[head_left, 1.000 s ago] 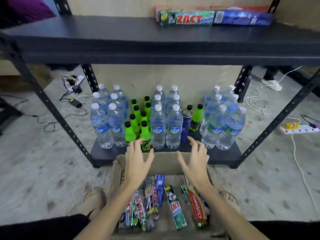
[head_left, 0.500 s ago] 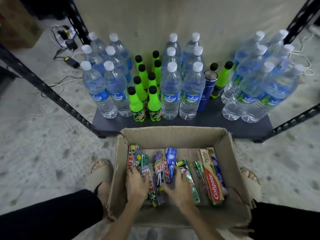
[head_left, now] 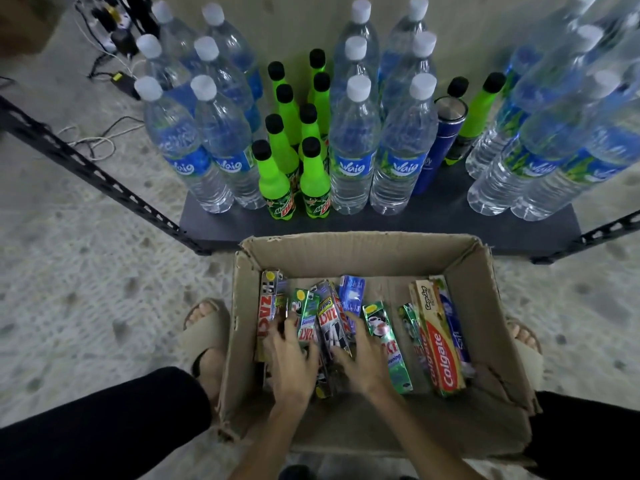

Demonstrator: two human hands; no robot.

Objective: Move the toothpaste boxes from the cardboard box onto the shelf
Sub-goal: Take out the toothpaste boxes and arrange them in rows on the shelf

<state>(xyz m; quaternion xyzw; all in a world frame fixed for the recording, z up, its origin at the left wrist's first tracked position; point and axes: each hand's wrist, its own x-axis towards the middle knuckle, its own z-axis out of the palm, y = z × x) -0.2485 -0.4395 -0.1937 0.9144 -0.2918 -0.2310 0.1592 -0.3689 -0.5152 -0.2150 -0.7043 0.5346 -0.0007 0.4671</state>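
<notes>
Both hands have dropped from the air above the cardboard box (head_left: 485,306) down among the toothpaste boxes (head_left: 332,317) inside it, and the upper shelf with its boxes has slipped out of sight as the view tipped downward. Now the left hand (head_left: 294,362) lies on the Zact packs near the box's left wall, its fingers bent over them, though I cannot tell whether it actually grips one. Just beside it, the right hand (head_left: 363,358) rests on the middle packs with fingers spread and slightly bent; whether it holds anything I cannot tell either. Packs stand and lean in a jumble toward the left wall, one green Zact pack (head_left: 388,344) lies alone in the middle, and a red Colgate box (head_left: 441,348) lies with two others along the right wall. Beyond the far wall of the box, the low shelf (head_left: 381,225) carries rows of water bottles (head_left: 353,140), green soda bottles (head_left: 277,178) between them, and a blue flask (head_left: 440,147) toward the right end. Sandalled feet show on the floor at either side of the box.
</notes>
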